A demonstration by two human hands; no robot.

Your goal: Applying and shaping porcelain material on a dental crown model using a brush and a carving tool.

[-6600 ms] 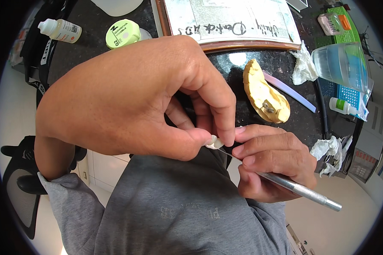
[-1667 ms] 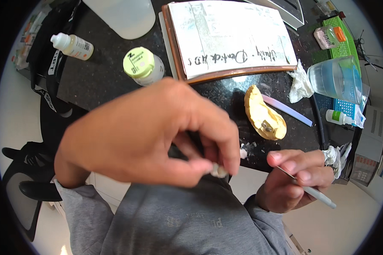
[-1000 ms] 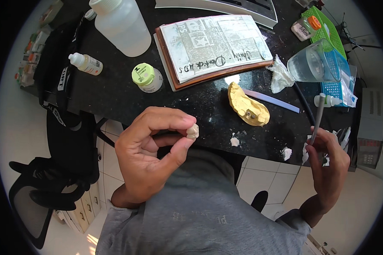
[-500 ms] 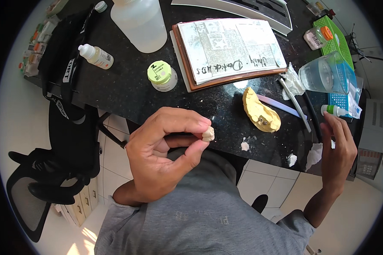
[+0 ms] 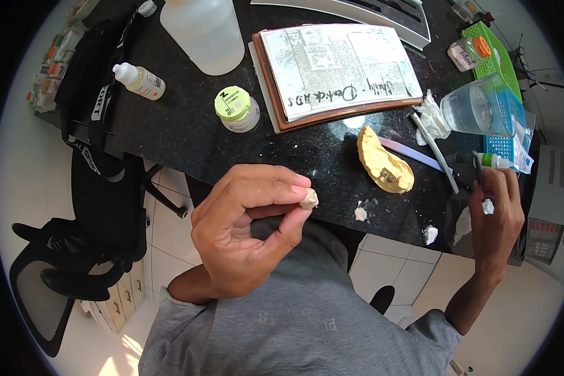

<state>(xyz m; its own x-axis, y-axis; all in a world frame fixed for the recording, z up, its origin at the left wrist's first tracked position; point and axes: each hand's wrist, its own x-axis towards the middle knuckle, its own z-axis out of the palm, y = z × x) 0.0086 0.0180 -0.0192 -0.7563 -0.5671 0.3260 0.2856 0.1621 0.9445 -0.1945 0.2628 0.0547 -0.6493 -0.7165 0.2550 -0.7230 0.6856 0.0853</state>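
Between its thumb and fingertips, my left hand pinches a small cream-coloured dental crown, held above the table's front edge. My right hand, at the right, has closed on a slim dark-handled tool, smeared by motion; its tip cannot be made out. A yellow plaster dental model lies between the hands, beside a lilac flat stick and a grey rod-like tool. Small white lumps of powder sit near the table edge.
Behind stand a ceramic mixing tray in a brown frame, a green-lidded jar, a dropper bottle and a large translucent bottle. A glass of water, crumpled tissue and blue basket are at the right.
My right hand has picked up the dark tool that lay beside the grey one. My left hand has turned the crown slightly between its fingertips.
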